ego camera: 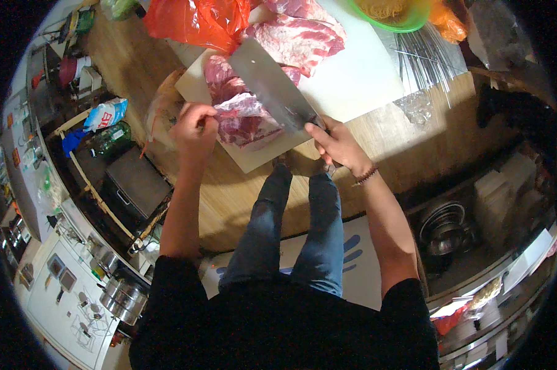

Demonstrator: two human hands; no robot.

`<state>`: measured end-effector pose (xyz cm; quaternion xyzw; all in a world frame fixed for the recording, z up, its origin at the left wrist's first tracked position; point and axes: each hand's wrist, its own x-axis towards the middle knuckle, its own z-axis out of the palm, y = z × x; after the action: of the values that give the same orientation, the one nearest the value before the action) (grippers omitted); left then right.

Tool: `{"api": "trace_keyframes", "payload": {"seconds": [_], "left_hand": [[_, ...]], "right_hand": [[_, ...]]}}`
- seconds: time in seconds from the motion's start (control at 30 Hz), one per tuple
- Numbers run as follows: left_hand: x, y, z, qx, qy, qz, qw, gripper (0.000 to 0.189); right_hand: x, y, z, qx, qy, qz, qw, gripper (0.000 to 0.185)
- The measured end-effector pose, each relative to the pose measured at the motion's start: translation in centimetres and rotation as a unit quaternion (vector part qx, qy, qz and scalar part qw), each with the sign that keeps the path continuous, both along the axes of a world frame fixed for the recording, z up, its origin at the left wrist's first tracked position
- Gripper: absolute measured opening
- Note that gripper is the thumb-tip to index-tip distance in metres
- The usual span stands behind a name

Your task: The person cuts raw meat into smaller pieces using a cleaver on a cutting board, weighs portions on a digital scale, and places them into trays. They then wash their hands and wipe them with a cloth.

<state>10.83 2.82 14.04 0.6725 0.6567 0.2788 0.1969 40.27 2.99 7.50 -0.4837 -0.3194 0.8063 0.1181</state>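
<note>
My right hand point(338, 143) grips the handle of a wide cleaver point(274, 83). Its steel blade slants up and left above the raw meat, hiding part of it. Under the blade, a piece of dark red raw meat point(248, 127) with pale fat lies on a white cutting board point(255, 159). At the left edge of this piece, my left hand point(194, 122) is curled, thumb and forefinger pinching the meat. Beyond the cleaver, a larger raw slab with rib-like stripes point(297, 39) rests on a white sheet or board point(361, 78).
A red plastic bag point(195, 21) lies at the far left of the meat. To the right are a green bowl point(415, 25) with stringy food, an orange bag point(447, 23), thin metal skewers point(426, 60) and crumpled clear plastic point(417, 108). A steel pot point(123, 300) stands lower left.
</note>
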Motion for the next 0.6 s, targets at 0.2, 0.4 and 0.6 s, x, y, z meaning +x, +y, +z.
{"api": "trace_keyframes", "payload": {"seconds": [0.2,0.4,0.6], "left_hand": [[2.7,1.5,-1.8,0.0,0.163,-0.106,0.981,0.044],[6.6,5.5,-0.6,-0.09,0.144,-0.223,0.96,0.056],[8.9,5.4,-3.0,-0.166,0.219,-0.127,0.953,0.032]], "right_hand": [[0.7,-1.3,-0.9,0.034,-0.032,0.001,0.999,0.04],[0.2,-2.0,-0.4,0.023,-0.008,-0.021,0.999,0.041],[-0.9,-3.1,0.8,0.026,-0.012,-0.067,0.997,0.037]]}}
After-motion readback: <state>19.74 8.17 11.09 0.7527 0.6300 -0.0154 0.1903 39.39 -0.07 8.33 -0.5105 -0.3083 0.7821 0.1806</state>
